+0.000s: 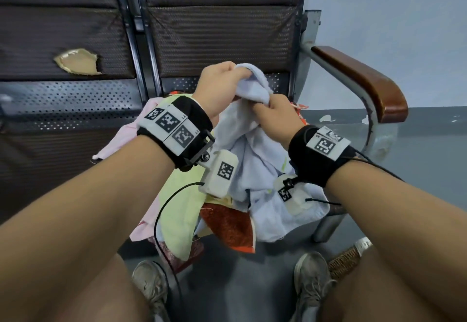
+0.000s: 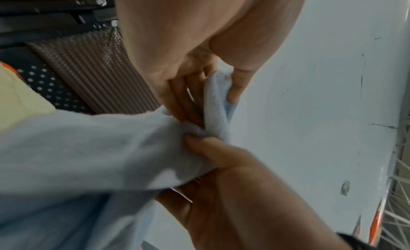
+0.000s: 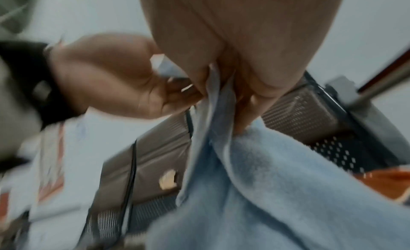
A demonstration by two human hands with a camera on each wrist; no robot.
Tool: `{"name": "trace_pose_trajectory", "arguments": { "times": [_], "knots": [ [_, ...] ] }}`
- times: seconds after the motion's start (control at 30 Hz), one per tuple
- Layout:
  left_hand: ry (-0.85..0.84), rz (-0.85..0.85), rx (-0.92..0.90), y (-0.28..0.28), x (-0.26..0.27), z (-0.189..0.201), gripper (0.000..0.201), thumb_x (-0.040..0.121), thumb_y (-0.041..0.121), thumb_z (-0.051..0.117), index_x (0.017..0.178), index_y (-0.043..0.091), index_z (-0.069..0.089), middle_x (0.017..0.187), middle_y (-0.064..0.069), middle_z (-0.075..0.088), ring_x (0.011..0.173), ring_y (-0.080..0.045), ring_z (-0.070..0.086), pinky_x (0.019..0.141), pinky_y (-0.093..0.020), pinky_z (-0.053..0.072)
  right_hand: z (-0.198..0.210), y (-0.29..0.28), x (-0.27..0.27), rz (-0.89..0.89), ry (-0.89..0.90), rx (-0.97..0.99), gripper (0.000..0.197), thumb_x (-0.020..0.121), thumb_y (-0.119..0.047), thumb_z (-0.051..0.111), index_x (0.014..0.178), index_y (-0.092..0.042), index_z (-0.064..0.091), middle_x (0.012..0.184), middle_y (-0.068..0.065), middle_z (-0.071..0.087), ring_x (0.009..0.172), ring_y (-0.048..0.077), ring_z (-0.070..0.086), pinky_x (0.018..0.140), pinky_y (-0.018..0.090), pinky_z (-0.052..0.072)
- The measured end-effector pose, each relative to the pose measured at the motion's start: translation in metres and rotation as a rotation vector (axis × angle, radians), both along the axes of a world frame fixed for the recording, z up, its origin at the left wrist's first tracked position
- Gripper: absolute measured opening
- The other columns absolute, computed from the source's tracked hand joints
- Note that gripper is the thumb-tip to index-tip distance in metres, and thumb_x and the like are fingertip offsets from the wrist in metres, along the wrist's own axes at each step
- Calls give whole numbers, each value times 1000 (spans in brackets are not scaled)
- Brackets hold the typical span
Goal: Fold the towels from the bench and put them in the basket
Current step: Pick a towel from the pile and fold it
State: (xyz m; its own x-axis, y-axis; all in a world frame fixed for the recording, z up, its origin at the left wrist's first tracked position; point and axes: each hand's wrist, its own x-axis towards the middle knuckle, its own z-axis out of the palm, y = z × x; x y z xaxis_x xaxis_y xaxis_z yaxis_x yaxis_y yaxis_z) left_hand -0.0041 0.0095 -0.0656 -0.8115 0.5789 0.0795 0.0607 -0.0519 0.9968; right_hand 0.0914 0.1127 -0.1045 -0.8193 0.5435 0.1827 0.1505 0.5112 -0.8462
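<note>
A light blue towel (image 1: 255, 150) hangs bunched above the bench seat, and both hands hold its upper edge. My left hand (image 1: 222, 81) grips the top corner with curled fingers, pinching it (image 2: 218, 95) between thumb and fingers. My right hand (image 1: 273, 109) grips the edge a little lower and to the right, and its fingers (image 3: 246, 110) clamp the blue cloth (image 3: 255, 174). Under the towel lies a heap of other towels: a pale yellow one (image 1: 182, 210), a pink one (image 1: 121, 142) and an orange-red one (image 1: 227, 228).
The bench (image 1: 75, 101) has brown padded backrests, one with a torn hole (image 1: 77, 62). A wooden armrest (image 1: 361, 79) curves down at the right. A woven brown object (image 1: 346, 261) shows by my right shoe (image 1: 313, 278). Grey floor lies below.
</note>
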Motion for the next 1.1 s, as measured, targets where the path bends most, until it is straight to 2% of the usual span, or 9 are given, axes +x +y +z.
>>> {"name": "trace_pose_trajectory", "arguments": {
  "times": [0.1, 0.3, 0.43, 0.5, 0.6, 0.73, 0.83, 0.97, 1.1],
  "knots": [
    [90, 145, -22, -8, -14, 5, 38, 83, 14, 62, 53, 22, 40, 74, -13, 42, 74, -24, 50, 77, -49, 54, 11, 8, -7, -55, 121, -197, 41, 96, -19, 50, 57, -22, 39, 51, -9, 37, 49, 8, 35, 50, 25, 29],
    [176, 347, -130, -29, -45, 24, 36, 73, 25, 58, 45, 21, 34, 57, -2, 32, 61, -22, 37, 57, -33, 38, 25, 26, 1, 190, -347, 612, 39, 88, -44, 69, 61, -19, 58, 59, 0, 53, 58, 18, 51, 53, 30, 36],
    [168, 333, -283, -42, -59, 32, 18, 88, 26, 54, 71, 18, 57, 82, -6, 68, 77, -26, 72, 71, -37, 61, 34, 27, 6, 183, -443, 607, 39, 98, -38, 57, 75, -9, 67, 65, 6, 55, 63, 25, 53, 60, 30, 37],
    [350, 309, -561, -55, -62, 28, 21, 91, 24, 46, 93, 10, 61, 100, -15, 70, 90, -33, 70, 79, -42, 60, 39, 25, 8, 172, -343, 569, 29, 99, -26, 53, 77, -11, 64, 67, 4, 54, 68, 25, 53, 64, 30, 34],
    [680, 196, -1048, -68, -60, 13, 38, 92, 24, 46, 130, 27, 48, 117, -14, 59, 94, -35, 61, 77, -42, 54, 46, 20, 11, 222, -197, 551, 23, 96, -9, 48, 73, -7, 51, 66, 1, 46, 71, 26, 48, 65, 32, 31],
    [658, -161, -673, -56, -38, -12, 81, 85, 9, 68, 153, 30, 30, 151, -9, 42, 136, -22, 43, 104, -28, 42, 51, 7, 14, 328, -213, 603, 26, 100, -13, 46, 74, -13, 50, 69, -2, 46, 72, 23, 45, 66, 31, 27],
    [516, -283, -476, -41, -24, -22, 75, 88, -1, 63, 152, 26, 35, 145, -6, 52, 125, -7, 47, 86, -6, 41, 48, -3, 17, 417, -229, 609, 21, 100, -13, 48, 82, -14, 58, 72, -6, 52, 76, 21, 48, 69, 30, 31],
    [771, -322, -659, -31, -21, -33, 33, 88, 13, 67, 121, 12, 65, 123, -9, 64, 114, -27, 57, 98, -39, 46, 41, -7, 26, 446, -232, 568, 40, 99, -18, 56, 63, -34, 49, 64, -11, 47, 67, 15, 45, 65, 28, 33],
    [708, -144, -561, -27, -24, -42, 10, 92, 15, 61, 92, 6, 56, 85, -17, 65, 75, -31, 55, 72, -39, 47, 35, -2, 32, 436, -233, 614, 25, 96, -21, 57, 80, -4, 66, 77, 11, 62, 76, 28, 56, 72, 39, 43]
  ]
}}
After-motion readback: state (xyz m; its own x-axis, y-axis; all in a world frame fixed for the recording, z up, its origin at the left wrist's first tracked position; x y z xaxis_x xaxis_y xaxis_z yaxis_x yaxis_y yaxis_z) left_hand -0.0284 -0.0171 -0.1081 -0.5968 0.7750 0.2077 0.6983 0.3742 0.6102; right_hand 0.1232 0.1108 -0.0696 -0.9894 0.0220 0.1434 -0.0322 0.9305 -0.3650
